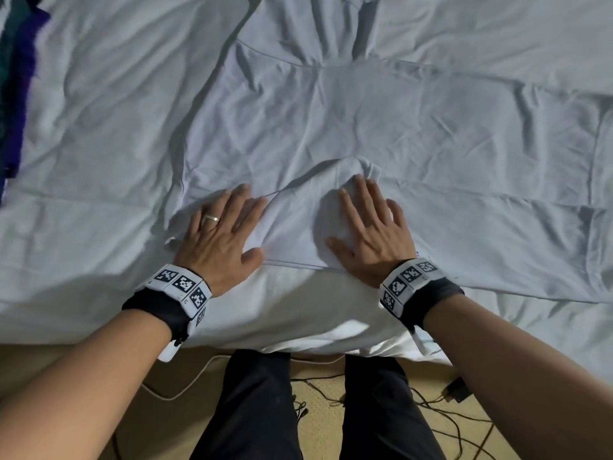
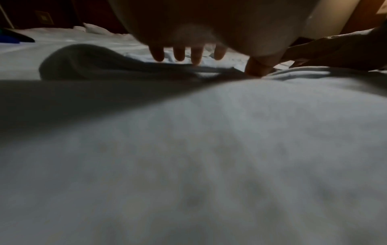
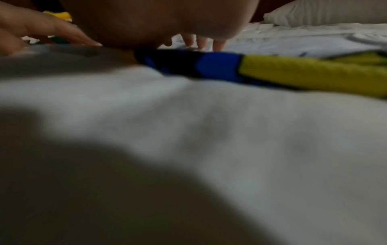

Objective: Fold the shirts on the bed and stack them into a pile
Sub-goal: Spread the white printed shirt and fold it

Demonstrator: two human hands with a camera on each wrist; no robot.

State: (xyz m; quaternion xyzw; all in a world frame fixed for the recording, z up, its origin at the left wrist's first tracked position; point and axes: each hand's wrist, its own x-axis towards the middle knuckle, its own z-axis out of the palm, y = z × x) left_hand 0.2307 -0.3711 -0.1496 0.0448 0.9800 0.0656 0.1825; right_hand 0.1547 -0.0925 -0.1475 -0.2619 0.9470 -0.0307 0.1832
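Early days: white shirt [image 1: 331,127] spread flat on bed [image 1: 99,127], unfolded. Left hand [image 1: 220,232], right hand [image 1: 370,227] fingers splayed, smoothing collar end. No pile visible.

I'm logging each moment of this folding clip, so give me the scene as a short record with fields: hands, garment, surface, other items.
left hand: flat, fingers straight, pressing the white shirt
right hand: flat, fingers straight, pressing the same shirt
grip: none, both palms down
white shirt: spread out, wrinkled, near edge partly folded under the hands
bed: white sheet, creased
dark clothes: at far left edge
cables: on the floor
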